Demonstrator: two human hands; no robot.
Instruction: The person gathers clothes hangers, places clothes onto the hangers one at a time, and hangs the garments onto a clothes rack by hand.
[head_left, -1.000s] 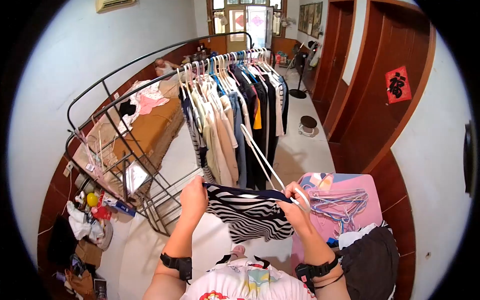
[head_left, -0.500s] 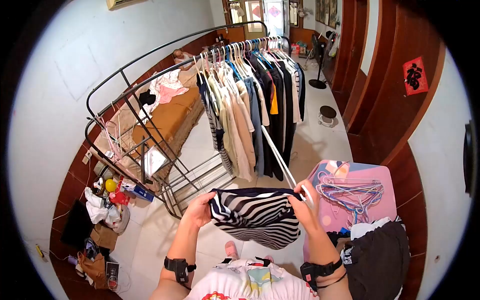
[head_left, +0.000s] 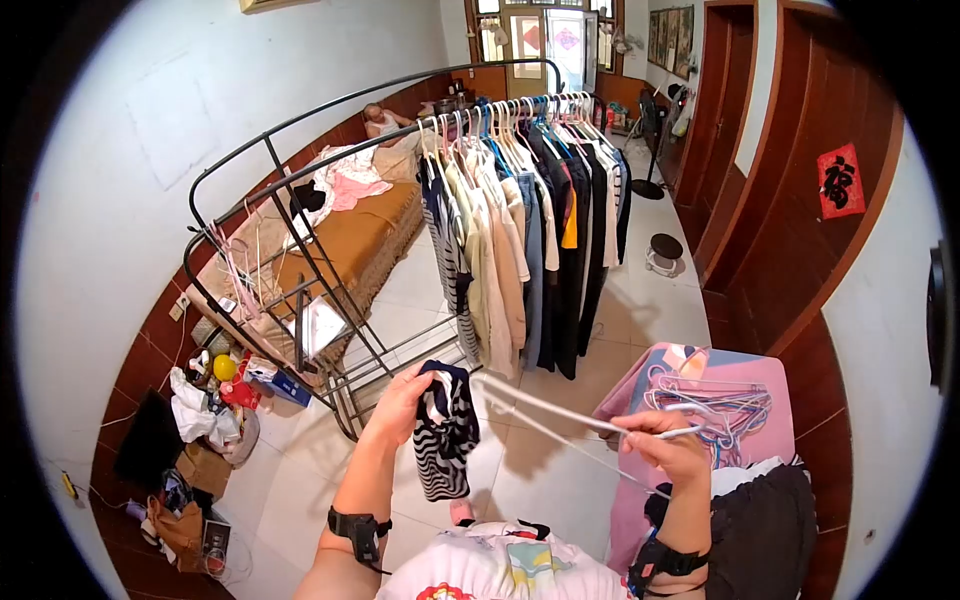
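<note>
Both hands bare: left hand (head_left: 400,403), right hand (head_left: 663,440). Black left band (head_left: 366,538) on forearm, boxy black module, thin dark cord trailing. Matching black right band (head_left: 672,562), module partly cut off by frame. White top (head_left: 470,572), red print low, green-blue-yellow patch, black bits at edge. Pink shoe (head_left: 461,511), mostly hidden.

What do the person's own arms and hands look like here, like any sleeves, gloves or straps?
The left hand and right hand wear no gloves, and no sleeves reach the forearms. A black band with a boxy black module circles the left forearm; a similar black strap circles the right.
</note>
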